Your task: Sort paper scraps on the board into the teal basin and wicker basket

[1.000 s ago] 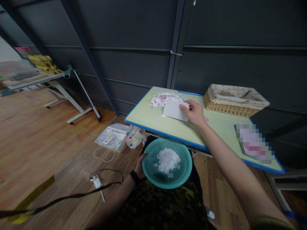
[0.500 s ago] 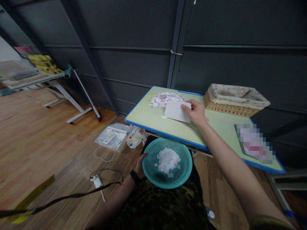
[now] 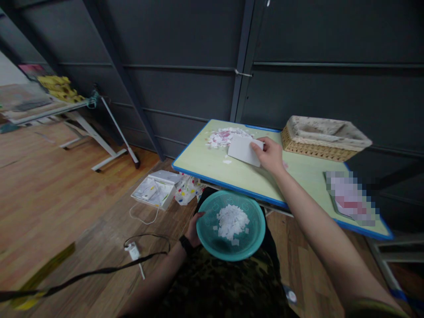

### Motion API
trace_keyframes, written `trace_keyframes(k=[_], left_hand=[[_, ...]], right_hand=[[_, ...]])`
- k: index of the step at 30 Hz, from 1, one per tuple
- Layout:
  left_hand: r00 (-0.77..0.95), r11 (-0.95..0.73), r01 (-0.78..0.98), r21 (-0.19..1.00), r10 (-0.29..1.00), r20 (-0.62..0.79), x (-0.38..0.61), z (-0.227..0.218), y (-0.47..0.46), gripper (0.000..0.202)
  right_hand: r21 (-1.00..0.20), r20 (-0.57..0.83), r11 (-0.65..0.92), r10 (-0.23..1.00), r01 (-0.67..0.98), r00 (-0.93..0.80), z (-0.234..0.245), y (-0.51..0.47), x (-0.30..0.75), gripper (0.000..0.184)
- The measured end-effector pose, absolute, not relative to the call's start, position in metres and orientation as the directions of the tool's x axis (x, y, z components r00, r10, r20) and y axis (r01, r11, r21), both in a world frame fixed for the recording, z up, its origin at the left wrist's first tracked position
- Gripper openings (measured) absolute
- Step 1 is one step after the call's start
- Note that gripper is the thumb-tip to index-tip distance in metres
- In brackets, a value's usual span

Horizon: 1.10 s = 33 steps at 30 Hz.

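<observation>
Teal bowl: plastic mesh bowl held just below the near edge of the table, over the person's lap.
White scraps in bowl: a small heap of paper bits in the bowl's middle.
Left hand: curled round the bowl's left rim and closed on it; the fingertips are hidden.
Right hand: reached out over the middle of the table, thumb and fingers pinched shut on the right edge of a white card.
White card: tilted, with its lower edge on or just above the table top, on the near side of the scrap pile.
Scrap pile: white and pink paper bits spread towards the table's far left corner; whether the card touches them is unclear.
Stray scrap: one lone bit on the table, between the card and the near edge.
Wicker basket: on the far right of the table, apart from the right hand.
Risk, scatter: the scraps look very light, so a quick sweep of the card would likely flick them off the table's left edge onto the wood floor.
Risk, missed bowl: the bowl covers only part of the near edge, so bits pushed wide of it would probably fall past.
Risk, bent card: held by one edge, the card may flex and ride over scraps.
Risk, tipped bowl: a one-handed rim hold could let it tilt and spill.
</observation>
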<state>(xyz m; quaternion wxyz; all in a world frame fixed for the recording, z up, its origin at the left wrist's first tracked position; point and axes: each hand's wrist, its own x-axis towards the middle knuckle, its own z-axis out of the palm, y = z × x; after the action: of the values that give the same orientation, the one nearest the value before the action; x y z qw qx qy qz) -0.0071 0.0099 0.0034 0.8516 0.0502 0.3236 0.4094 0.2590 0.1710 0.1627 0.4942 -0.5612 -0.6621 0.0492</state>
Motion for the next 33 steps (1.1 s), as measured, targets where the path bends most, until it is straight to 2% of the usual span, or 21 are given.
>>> trace_keyframes(k=[5, 12, 18, 23, 30, 33], left_hand=[[0.458, 0.651, -0.675, 0.349, 0.739, -0.493, -0.007, 0.000, 0.011, 0.019], [0.423, 0.626, -0.694, 0.356, 0.754, -0.502, -0.007, 0.001, 0.011, 0.023], [0.428, 0.662, -0.651, 0.372, 0.724, -0.541, -0.006, 0.008, 0.009, 0.017], [0.391, 0.639, -0.664, 0.388, 0.739, -0.549, -0.006, 0.010, 0.009, 0.016], [0.396, 0.658, -0.633, 0.407, 0.728, -0.560, -0.006, 0.010, 0.010, 0.013], [0.364, 0.639, -0.638, 0.430, 0.742, -0.563, -0.005, 0.013, 0.010, 0.013]], right_hand=[[-0.607, 0.590, 0.355, 0.800, 0.712, 0.104, 0.163, 0.170, 0.258, 0.033], [-0.511, 0.613, 0.270, 0.780, 0.816, 0.126, 0.166, 0.166, 0.258, 0.029], [-0.523, 0.648, 0.342, 0.755, 0.781, 0.104, 0.168, 0.163, 0.260, 0.021], [-0.566, 0.627, 0.407, 0.777, 0.717, 0.054, 0.168, 0.163, 0.261, 0.025], [-0.647, 0.597, 0.419, 0.798, 0.637, 0.082, 0.166, 0.167, 0.261, 0.026], [-0.716, 0.546, 0.440, 0.837, 0.543, 0.042, 0.164, 0.169, 0.260, 0.027]])
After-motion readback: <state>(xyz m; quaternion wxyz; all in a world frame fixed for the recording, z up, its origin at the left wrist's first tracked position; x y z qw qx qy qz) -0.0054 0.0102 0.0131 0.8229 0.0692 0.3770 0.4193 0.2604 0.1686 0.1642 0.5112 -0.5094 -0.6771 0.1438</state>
